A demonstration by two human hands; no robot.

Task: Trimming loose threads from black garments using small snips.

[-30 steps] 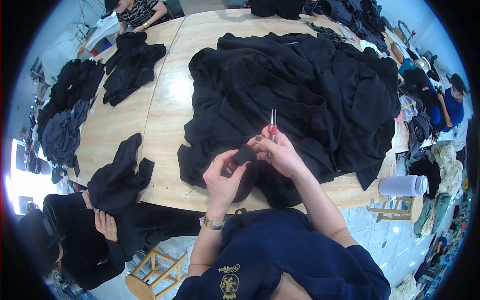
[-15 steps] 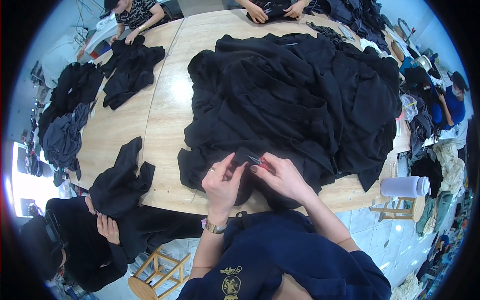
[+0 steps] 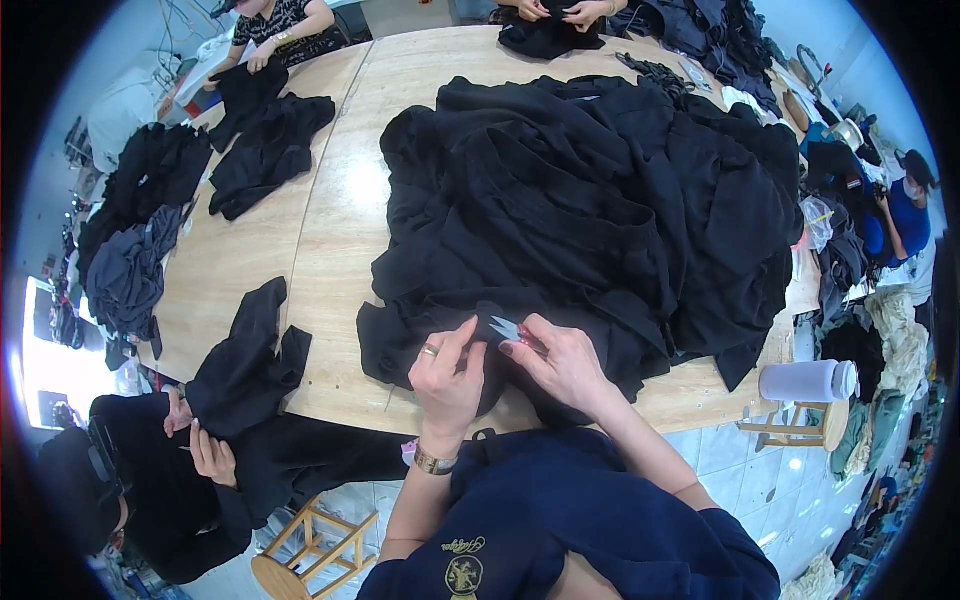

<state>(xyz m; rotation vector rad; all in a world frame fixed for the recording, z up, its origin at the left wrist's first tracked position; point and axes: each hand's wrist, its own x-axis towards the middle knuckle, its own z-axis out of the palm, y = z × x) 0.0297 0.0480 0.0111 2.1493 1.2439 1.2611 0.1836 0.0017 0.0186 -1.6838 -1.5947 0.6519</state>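
A big heap of black garments covers the middle of the table in front of me. At its near edge my left hand pinches a fold of black cloth between thumb and fingers. Close on its right, my right hand grips small red-handled thread snips. The snips' pointed blades are spread apart and aim left, toward the pinched cloth and my left fingertips. Whether the blades touch the cloth, I cannot tell.
A lilac bottle stands by the table's right edge, near a wooden stool. At left, a co-worker in black handles a black garment. Other people work with dark cloth across the wooden table. Another stool stands lower left.
The snips' blades have spread wider, and both my hands sit slightly lower in the picture. The co-worker at the far side has shifted the black cloth.
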